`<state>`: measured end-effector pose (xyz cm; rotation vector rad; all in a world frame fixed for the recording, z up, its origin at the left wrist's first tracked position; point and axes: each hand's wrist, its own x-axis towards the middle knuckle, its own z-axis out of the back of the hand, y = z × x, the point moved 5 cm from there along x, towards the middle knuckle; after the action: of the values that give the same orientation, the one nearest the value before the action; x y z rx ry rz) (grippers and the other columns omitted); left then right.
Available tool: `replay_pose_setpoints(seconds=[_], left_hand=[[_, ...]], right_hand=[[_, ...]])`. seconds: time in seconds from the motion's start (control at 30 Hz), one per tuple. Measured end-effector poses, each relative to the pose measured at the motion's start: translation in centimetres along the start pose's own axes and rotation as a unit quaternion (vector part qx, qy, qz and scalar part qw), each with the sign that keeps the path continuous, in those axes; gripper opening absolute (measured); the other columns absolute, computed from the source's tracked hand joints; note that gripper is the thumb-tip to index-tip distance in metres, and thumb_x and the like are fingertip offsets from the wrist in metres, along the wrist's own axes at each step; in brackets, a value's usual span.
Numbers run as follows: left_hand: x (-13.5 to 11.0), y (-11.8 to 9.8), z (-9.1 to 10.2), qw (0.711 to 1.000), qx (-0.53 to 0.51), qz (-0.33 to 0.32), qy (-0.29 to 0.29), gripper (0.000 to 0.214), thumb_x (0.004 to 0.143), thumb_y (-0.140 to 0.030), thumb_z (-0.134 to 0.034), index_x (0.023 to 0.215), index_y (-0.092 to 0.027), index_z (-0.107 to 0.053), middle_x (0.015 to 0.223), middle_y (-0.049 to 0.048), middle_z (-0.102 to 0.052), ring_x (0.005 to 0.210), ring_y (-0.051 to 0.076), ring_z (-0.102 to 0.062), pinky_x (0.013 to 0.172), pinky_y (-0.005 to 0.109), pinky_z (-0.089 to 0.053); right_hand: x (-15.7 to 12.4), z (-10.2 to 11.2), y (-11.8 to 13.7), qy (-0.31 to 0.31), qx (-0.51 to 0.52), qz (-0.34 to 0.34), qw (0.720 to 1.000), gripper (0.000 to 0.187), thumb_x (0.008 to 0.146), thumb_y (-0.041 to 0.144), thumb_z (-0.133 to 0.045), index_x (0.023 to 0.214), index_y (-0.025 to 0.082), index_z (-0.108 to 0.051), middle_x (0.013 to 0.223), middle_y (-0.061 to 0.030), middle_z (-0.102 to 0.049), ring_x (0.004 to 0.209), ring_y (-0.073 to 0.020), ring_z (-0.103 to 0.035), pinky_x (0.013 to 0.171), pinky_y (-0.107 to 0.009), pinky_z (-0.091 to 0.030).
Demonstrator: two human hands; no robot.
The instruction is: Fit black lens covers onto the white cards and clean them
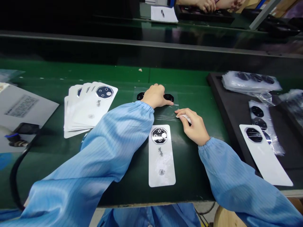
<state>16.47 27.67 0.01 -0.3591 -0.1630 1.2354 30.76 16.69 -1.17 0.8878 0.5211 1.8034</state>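
Observation:
My left hand lies curled on a clear plastic strip that carries black octagonal camera pieces, pressing it to the green mat. My right hand sits just right of the strip, fingers pinched on a small white scrap at the strip's edge. A white phone back cover with a black camera ring lies flat between my forearms. Both arms wear blue striped sleeves.
A fanned stack of white back covers lies to the left. A black tray on the right holds another cover and bagged black camera pieces. A grey sheet and a black cable lie far left. Another person's hands work beyond the belt.

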Motion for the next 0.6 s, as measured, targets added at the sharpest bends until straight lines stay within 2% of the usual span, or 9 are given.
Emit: replay_pose_setpoints(seconds=[0.13, 0.23, 0.3, 0.4, 0.47, 0.6], left_hand=[[0.6, -0.9, 0.3, 1.0, 0.022, 0.003, 0.019, 0.058, 0.063, -0.047, -0.081, 0.1, -0.007, -0.061, 0.103, 0.0155, -0.062, 0.103, 0.03, -0.059, 0.087, 0.036, -0.049], [-0.3, -2.2, 0.4, 0.999, 0.044, -0.006, 0.006, 0.059, 0.07, -0.034, -0.079, 0.114, -0.003, -0.054, 0.105, 0.0168, -0.061, 0.104, 0.03, -0.06, 0.086, 0.035, -0.049], [-1.1, -3.2, 0.5, 0.998, 0.06, -0.02, 0.001, 0.056, 0.076, -0.026, -0.075, 0.122, -0.005, -0.049, 0.109, 0.0161, -0.06, 0.102, 0.029, -0.062, 0.084, 0.034, -0.049], [-1.9, -4.4, 0.6, 0.996, 0.087, -0.035, 0.012, 0.037, 0.082, -0.018, -0.067, 0.116, -0.012, -0.056, 0.113, 0.0148, -0.057, 0.097, 0.027, -0.066, 0.079, 0.033, -0.051], [-2.2, -5.0, 0.7, 0.994, 0.104, -0.036, 0.015, 0.026, 0.084, -0.015, -0.064, 0.109, -0.012, -0.06, 0.115, 0.0152, -0.054, 0.094, 0.027, -0.068, 0.077, 0.032, -0.052], [-3.0, -5.6, 0.9, 0.991, 0.128, -0.048, -0.007, 0.035, 0.084, -0.011, -0.06, 0.119, -0.009, -0.053, 0.116, 0.0167, -0.052, 0.092, 0.029, -0.068, 0.072, 0.032, -0.052]], right_hand=[[0.0, 0.1, 0.0, -0.004, 0.0, 0.004, 1.0, 0.015, 0.09, 0.014, -0.046, 0.087, 0.022, -0.058, 0.1, -0.0045, -0.068, 0.099, -0.022, -0.061, 0.091, -0.04, -0.042], [0.0, 0.1, -0.1, -0.004, 0.0, 0.007, 1.0, 0.015, 0.09, 0.013, -0.046, 0.087, 0.022, -0.058, 0.1, -0.0044, -0.068, 0.098, -0.0218, -0.061, 0.09, -0.039, -0.043], [0.0, 0.1, -0.1, -0.004, -0.003, 0.009, 1.0, 0.016, 0.09, 0.013, -0.046, 0.087, 0.022, -0.058, 0.1, -0.0042, -0.068, 0.098, -0.0216, -0.061, 0.09, -0.039, -0.042], [0.0, 0.1, -0.1, -0.004, -0.007, 0.013, 1.0, 0.016, 0.09, 0.012, -0.045, 0.086, 0.022, -0.057, 0.098, -0.0036, -0.068, 0.098, -0.0215, -0.061, 0.09, -0.038, -0.043], [0.0, 0.0, -0.1, -0.002, -0.008, 0.015, 1.0, 0.017, 0.09, 0.011, -0.044, 0.086, 0.023, -0.056, 0.097, -0.0034, -0.067, 0.098, -0.0215, -0.061, 0.089, -0.038, -0.043], [0.1, 0.0, -0.1, 0.003, -0.01, 0.019, 1.0, 0.018, 0.089, 0.01, -0.044, 0.086, 0.023, -0.056, 0.096, -0.0035, -0.067, 0.098, -0.0218, -0.061, 0.088, -0.037, -0.044]])
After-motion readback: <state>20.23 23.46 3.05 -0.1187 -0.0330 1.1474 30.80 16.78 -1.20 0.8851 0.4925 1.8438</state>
